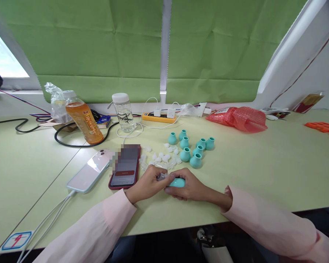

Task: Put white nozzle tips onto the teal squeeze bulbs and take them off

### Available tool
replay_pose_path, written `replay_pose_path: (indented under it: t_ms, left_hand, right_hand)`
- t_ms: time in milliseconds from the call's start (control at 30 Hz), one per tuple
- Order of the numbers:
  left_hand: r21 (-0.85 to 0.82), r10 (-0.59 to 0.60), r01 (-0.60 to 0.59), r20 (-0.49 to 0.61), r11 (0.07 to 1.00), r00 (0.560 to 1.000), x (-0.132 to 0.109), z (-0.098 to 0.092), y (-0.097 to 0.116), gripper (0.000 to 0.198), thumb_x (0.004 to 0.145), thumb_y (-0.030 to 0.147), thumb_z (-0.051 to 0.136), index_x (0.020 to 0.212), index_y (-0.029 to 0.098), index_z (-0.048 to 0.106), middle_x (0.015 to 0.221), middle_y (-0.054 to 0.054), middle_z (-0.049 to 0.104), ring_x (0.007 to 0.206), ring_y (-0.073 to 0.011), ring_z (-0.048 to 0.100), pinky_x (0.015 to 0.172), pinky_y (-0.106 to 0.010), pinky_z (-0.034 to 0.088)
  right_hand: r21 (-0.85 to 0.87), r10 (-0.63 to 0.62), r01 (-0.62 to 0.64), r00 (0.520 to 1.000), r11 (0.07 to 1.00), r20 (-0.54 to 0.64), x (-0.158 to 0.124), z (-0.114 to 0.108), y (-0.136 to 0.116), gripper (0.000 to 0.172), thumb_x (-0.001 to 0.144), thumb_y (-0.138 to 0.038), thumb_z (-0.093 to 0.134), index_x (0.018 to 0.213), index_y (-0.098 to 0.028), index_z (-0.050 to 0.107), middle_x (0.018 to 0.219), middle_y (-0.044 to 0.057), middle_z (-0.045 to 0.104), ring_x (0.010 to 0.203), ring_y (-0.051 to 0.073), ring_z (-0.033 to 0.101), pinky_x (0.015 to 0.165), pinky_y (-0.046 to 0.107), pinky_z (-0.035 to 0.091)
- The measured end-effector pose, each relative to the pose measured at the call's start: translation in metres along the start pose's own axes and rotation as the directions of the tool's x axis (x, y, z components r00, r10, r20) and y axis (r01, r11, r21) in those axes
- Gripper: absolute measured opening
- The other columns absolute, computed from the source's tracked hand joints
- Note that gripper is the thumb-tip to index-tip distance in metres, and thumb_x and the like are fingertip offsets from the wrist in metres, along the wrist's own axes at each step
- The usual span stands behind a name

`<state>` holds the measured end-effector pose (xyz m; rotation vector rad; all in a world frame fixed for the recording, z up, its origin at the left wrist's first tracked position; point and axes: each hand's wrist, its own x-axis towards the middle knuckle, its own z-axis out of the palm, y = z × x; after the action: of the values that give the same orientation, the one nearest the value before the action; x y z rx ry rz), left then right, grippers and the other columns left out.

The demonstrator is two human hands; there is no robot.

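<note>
My right hand is wrapped round a teal rubber bulb lying sideways on the table. Against the bulb's left end, my left hand pinches a small clear plastic piece. Both hands rest on the pale green table near its front edge. Just behind them lie several small white plastic pieces. Further back stand several teal bulbs, upright and grouped together.
Two phones lie left of my hands: a white one on a cable and a red-cased one. At the back stand an orange drink bottle, a clear bottle, a yellow power strip and a red bag.
</note>
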<state>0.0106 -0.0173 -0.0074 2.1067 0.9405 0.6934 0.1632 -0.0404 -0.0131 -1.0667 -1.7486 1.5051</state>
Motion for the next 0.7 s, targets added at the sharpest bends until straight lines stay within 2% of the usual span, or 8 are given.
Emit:
replay_pose_path:
  t_ms: [100,200,267,333,433,567,700]
  left_hand:
    - [-0.255,-0.002,0.053,0.200,0.966,0.980,-0.001,-0.003,0.003,0.043,0.081,0.040,0.034,0.048,0.014,0.037,0.041,0.006,0.029,0.040,-0.0039,0.023,0.039,-0.020,0.018]
    - [-0.425,-0.009,0.138,0.293,0.895,0.956,-0.001,-0.004,0.002,0.044,0.081,0.042,0.034,0.048,0.013,0.040,0.037,0.007,0.028,0.035,-0.0028,0.019,0.036,-0.020,0.014]
    - [-0.510,-0.003,0.186,0.338,0.840,0.941,-0.001,-0.004,0.002,0.044,0.081,0.042,0.035,0.048,0.013,0.040,0.033,0.008,0.027,0.031,-0.0023,0.019,0.035,-0.019,0.012]
    - [-0.571,0.018,0.209,0.365,0.794,0.931,-0.001,-0.004,0.002,0.044,0.081,0.041,0.037,0.047,0.013,0.040,0.031,0.008,0.029,0.029,-0.0020,0.020,0.034,-0.019,0.012]
    - [-0.636,0.064,0.226,0.399,0.738,0.915,-0.001,-0.005,0.004,0.043,0.081,0.040,0.038,0.047,0.013,0.041,0.029,0.008,0.031,0.027,-0.0016,0.020,0.033,-0.019,0.012]
    - [-0.719,0.134,0.242,0.423,0.651,0.896,-0.002,-0.003,0.003,0.044,0.080,0.041,0.038,0.046,0.013,0.039,0.027,0.008,0.030,0.026,-0.0016,0.019,0.034,-0.020,0.013]
    - [-0.796,0.198,0.273,0.436,0.541,0.878,-0.003,-0.001,-0.001,0.046,0.081,0.043,0.037,0.044,0.016,0.033,0.026,0.008,0.028,0.027,-0.0027,0.020,0.035,-0.020,0.016]
  right_hand:
    - [-0.005,0.025,-0.025,0.994,1.000,0.107,-0.003,-0.003,-0.005,0.015,0.066,-0.031,0.059,0.071,-0.017,0.057,0.048,-0.006,0.048,0.036,0.004,0.041,0.034,0.015,0.033]
    - [-0.088,0.008,0.006,0.987,0.996,0.159,-0.004,-0.009,-0.010,0.020,0.066,-0.034,0.059,0.073,-0.015,0.058,0.051,-0.004,0.050,0.039,0.004,0.043,0.035,0.014,0.033]
    - [-0.179,-0.042,0.083,0.975,0.980,0.217,-0.003,-0.014,-0.014,0.023,0.066,-0.036,0.059,0.073,-0.014,0.059,0.050,-0.004,0.049,0.040,0.005,0.042,0.036,0.015,0.033]
    - [-0.275,-0.157,0.233,0.950,0.933,0.271,-0.002,-0.019,-0.019,0.023,0.066,-0.035,0.060,0.072,-0.013,0.060,0.049,-0.005,0.045,0.041,0.004,0.038,0.038,0.015,0.032]
    - [-0.396,-0.311,0.433,0.889,0.809,0.336,0.000,-0.025,-0.026,0.023,0.068,-0.035,0.059,0.067,-0.012,0.060,0.047,-0.006,0.038,0.043,0.004,0.030,0.040,0.017,0.028]
    - [-0.505,-0.307,0.513,0.845,0.694,0.438,0.004,-0.029,-0.037,0.027,0.070,-0.039,0.056,0.064,-0.013,0.057,0.045,-0.007,0.030,0.043,0.004,0.023,0.041,0.018,0.025]
    - [-0.499,-0.246,0.545,0.802,0.674,0.544,0.009,-0.033,-0.049,0.024,0.069,-0.034,0.057,0.059,-0.013,0.052,0.045,-0.008,0.030,0.043,0.004,0.022,0.040,0.017,0.024]
